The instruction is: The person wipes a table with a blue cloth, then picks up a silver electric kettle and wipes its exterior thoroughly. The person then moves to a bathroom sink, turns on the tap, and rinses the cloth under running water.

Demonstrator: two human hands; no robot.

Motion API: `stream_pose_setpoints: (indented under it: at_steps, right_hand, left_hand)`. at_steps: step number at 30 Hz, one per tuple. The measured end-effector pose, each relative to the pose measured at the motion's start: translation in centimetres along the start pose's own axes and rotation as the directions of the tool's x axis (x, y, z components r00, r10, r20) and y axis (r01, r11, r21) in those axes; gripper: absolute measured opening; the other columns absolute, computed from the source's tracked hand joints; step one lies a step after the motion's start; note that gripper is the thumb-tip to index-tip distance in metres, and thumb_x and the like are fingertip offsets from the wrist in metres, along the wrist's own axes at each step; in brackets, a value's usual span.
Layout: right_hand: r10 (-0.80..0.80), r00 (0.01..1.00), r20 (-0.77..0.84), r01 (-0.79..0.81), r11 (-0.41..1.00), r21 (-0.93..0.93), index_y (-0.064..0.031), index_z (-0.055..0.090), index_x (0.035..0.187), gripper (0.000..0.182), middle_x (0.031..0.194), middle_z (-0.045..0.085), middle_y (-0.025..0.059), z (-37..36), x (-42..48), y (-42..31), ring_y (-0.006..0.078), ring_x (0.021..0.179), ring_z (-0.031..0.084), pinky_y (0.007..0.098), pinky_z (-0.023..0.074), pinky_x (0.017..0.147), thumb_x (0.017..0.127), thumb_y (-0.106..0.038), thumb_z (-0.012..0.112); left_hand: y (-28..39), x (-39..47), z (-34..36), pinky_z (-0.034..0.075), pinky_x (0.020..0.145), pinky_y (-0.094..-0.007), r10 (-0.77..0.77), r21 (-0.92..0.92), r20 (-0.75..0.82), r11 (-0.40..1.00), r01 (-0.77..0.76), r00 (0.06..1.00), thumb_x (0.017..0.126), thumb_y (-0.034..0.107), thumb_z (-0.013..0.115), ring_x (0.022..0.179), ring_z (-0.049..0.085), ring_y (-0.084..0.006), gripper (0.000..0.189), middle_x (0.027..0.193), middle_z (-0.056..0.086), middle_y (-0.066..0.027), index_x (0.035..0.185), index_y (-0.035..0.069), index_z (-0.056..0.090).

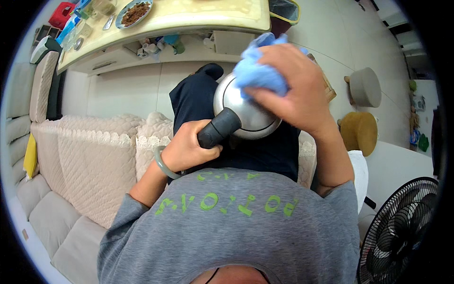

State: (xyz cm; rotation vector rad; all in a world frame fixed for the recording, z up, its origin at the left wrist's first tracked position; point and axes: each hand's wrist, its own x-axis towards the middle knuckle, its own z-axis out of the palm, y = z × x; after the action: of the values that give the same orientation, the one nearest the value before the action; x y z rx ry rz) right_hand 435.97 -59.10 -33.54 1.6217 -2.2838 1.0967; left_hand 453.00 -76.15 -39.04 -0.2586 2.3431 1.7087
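A rounded, brushed-metal vessel [244, 117], which looks like a kettle or a pot, rests over my lap in dark trousers [195, 92]. Its thick black handle [220, 128] points towards my body. Around that handle my left hand [188, 145] is closed, a pale bangle [164, 163] on the wrist. A crumpled light-blue cloth [260, 72] is pressed against the vessel's upper right side by my right hand [298, 85]. The cloth and this hand are slightly blurred and hide part of the metal.
Ahead stands a low table [198, 14] with a plate of brown food [134, 13] and a shelf of small items. A lined bin [285, 12] is at its right end. Two round stools [365, 87] and a black fan [399, 234] are on my right, a quilted sofa [92, 152] on my left.
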Motion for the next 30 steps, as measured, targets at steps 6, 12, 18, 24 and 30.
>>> stream_pose_setpoints:
  at_steps: [6, 12, 18, 24, 30]
  right_hand:
    - [-0.083, 0.924, 0.373, 0.056, 0.995, 0.082, -0.0089, 0.055, 0.093, 0.034, 0.092, 0.057, 0.0091, 0.7, 1.3, 0.3, 0.0318, 0.088, 0.055, 0.0395, 0.0434, 0.076, 0.065, -0.019, 0.071]
    - [-0.018, 0.842, 0.539, -0.126, 0.965, 0.230, -0.0088, 0.052, 0.092, 0.030, 0.084, 0.054, 0.0089, -2.2, 0.8, 2.8, 0.0269, 0.078, 0.054, 0.0339, 0.0427, 0.073, 0.064, -0.006, 0.062]
    - [0.121, 0.910, 0.397, -0.144, 0.989, 0.030, -0.0088, 0.053, 0.095, 0.033, 0.085, 0.056, 0.0088, -4.6, 0.6, 3.7, 0.0263, 0.078, 0.056, 0.0321, 0.0446, 0.073, 0.065, -0.004, 0.064]
    - [-0.018, 0.993, 0.115, 0.043, 0.974, -0.222, -0.0150, 0.057, 0.103, 0.037, 0.093, 0.063, 0.0072, -1.5, 1.0, 2.3, 0.0265, 0.089, 0.059, 0.0377, 0.0476, 0.075, 0.068, -0.012, 0.068]
    - [0.048, 0.992, 0.117, -0.005, 0.939, -0.343, -0.0126, 0.061, 0.105, 0.039, 0.097, 0.064, 0.0073, -1.1, -0.6, 1.9, 0.0267, 0.089, 0.060, 0.0353, 0.0477, 0.075, 0.067, -0.007, 0.068]
  left_hand:
    - [0.1, -0.1, 0.1, 0.043, 0.062, -0.0291, -0.025, 0.026, 0.020, 0.999, 0.025, 0.999, 0.062, 0.011, 0.070, 0.063, 0.048, -0.0140, 0.027, 0.068, 0.054, -0.0066, 0.083, -0.001, 0.057]
    - [-0.1, 0.2, 0.6, 0.043, 0.061, -0.0282, 0.048, -0.004, 0.013, 0.999, -0.048, 0.999, 0.063, 0.010, 0.069, 0.063, 0.049, -0.0133, 0.026, 0.067, 0.055, -0.0062, 0.083, -0.001, 0.057]
    - [-0.2, 0.1, -0.2, 0.043, 0.059, -0.0267, 0.011, -0.019, 0.014, 1.000, -0.011, 1.000, 0.062, 0.009, 0.068, 0.059, 0.049, -0.0113, 0.022, 0.065, 0.056, -0.0042, 0.079, 0.000, 0.057]
    - [-1.1, -0.2, -0.2, 0.044, 0.059, -0.0264, 0.014, -0.047, 0.012, 0.999, -0.014, 1.000, 0.061, 0.006, 0.065, 0.059, 0.050, -0.0108, 0.018, 0.064, 0.056, -0.0031, 0.075, 0.001, 0.055]
    - [-0.2, -0.1, -0.1, 0.044, 0.059, -0.0274, -0.004, -0.021, 0.007, 1.000, 0.004, 1.000, 0.061, 0.006, 0.065, 0.059, 0.051, -0.0124, 0.020, 0.065, 0.055, -0.0060, 0.077, -0.001, 0.056]
